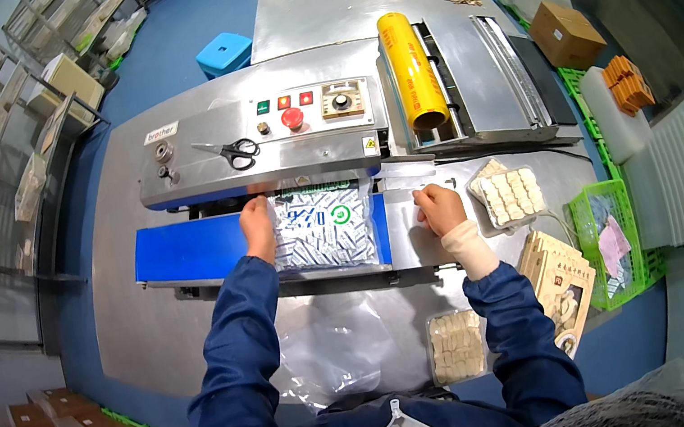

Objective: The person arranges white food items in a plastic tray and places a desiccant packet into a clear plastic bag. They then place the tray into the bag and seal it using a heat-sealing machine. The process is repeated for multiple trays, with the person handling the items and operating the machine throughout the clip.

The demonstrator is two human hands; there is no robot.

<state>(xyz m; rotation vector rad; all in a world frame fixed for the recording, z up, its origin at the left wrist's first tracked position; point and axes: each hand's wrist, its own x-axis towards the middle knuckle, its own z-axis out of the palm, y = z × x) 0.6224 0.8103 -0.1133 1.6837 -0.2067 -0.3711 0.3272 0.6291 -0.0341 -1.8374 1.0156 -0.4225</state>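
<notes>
Stainless-steel worktable point(134, 305) carries the band sealer point(304, 152); your clear printed sachet bag point(325, 244) lies flat across its blue conveyor point(189, 251). Your left hand point(256, 229) curls at the bag's left edge; I cannot tell whether it pinches film. Your right hand point(442, 208), apart from the bag, is closed, apparently empty. Best keep the far edge smooth and square to the sealer. That end points away from you, hidden underneath, so its long axis is unclear

The clear plastic bag point(315, 214), plump with small white-and-blue packets point(326, 251), lies flat across the blue belt point(188, 250). Its far edge meets the steel machine's point(225, 174) front, beside the left hand point(257, 228).
</notes>
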